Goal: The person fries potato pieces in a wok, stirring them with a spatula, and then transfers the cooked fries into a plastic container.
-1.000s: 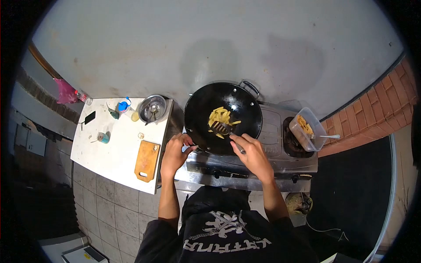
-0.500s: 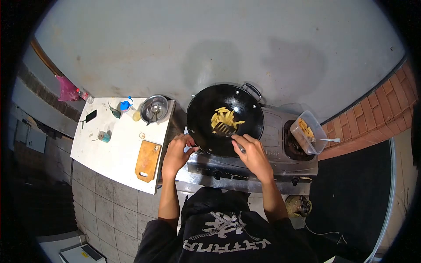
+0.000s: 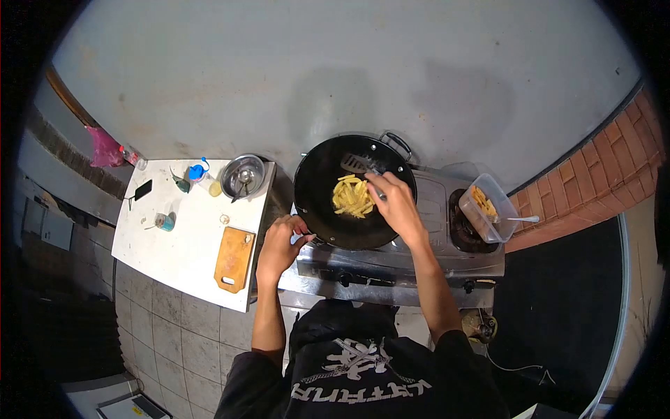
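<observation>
A large black wok sits on the left side of the steel stove. Yellow strips of food lie together in its middle. My right hand, above the wok's right part, is closed around the handle of a slotted spatula, whose head rests against the far inner side of the wok, beyond the food. At the near left rim, my left hand is closed on the wok's handle, which its fingers mostly hide.
Left of the stove, a white table holds a cutting board, a metal bowl, a blue-capped bottle, a jar and a phone. A plastic container with food and a spoon stands at the stove's right.
My right hand has moved up and slightly right, carrying the spatula from the food to the wok's far side. The food strips now lie more bunched. My left hand keeps its hold.
</observation>
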Demonstrator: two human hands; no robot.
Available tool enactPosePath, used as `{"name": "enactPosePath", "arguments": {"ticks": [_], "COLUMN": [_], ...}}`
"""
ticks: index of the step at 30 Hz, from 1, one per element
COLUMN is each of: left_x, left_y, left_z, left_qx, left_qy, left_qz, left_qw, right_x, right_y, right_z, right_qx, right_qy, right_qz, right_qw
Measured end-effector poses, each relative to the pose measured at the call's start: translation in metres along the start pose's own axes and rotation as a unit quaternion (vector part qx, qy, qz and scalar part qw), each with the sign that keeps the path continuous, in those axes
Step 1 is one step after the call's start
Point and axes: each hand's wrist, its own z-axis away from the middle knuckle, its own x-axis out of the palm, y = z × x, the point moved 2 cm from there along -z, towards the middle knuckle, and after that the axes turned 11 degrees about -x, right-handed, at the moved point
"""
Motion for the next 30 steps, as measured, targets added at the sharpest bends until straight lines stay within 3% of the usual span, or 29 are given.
{"name": "enactPosePath", "arguments": {"ticks": [5,9,20,22,30], "left_x": [0.003,0.002,0.003,0.003,0.003], "left_y": [-0.006,-0.006,-0.005,-0.005,-0.004], "left_z": [0.001,0.003,0.001,0.000,0.002], "left_qx": [-0.004,0.004,0.006,0.008,0.004], "left_qy": [0.006,0.007,0.007,0.006,0.011], "left_qz": [0.003,0.001,-0.004,0.006,0.003], "left_qw": [1.000,1.000,1.000,1.000,1.000], "right_x": [0.002,-0.011,-0.001,0.002,0.009], "right_y": [-0.008,-0.013,-0.014,-0.013,-0.008], "right_z": [0.010,0.018,0.023,0.018,0.003], "right_qx": [0.001,-0.003,0.024,0.013,0.008], "right_qy": [-0.097,-0.054,-0.045,0.013,0.023], "right_qz": [-0.026,-0.027,-0.028,-0.037,-0.014], "right_qw": [0.995,0.998,0.998,0.999,1.000]}}
